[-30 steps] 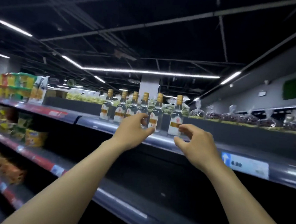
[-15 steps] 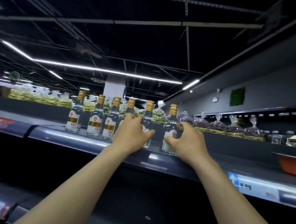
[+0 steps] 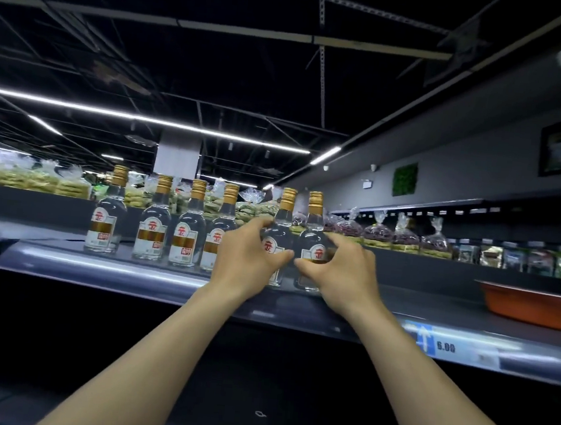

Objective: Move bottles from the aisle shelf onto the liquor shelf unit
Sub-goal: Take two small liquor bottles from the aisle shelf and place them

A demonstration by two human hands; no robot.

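Several clear liquor bottles with gold caps and red-and-white labels stand in a row on the top shelf. My left hand is wrapped around the fifth bottle from the left. My right hand grips the bottle beside it at the right end of the row. Both held bottles stand upright, close together, their lower halves hidden by my fingers. The other bottles, such as the leftmost bottle, stand untouched to the left.
An orange plastic basin sits on the shelf to the right. A blue price tag is on the shelf edge. Bagged goods line the shelf behind. Dark lower shelves lie below my arms.
Both hands have closed in on the two rightmost bottles, which now stand closer together. The view has shifted right and nearer to the shelf.
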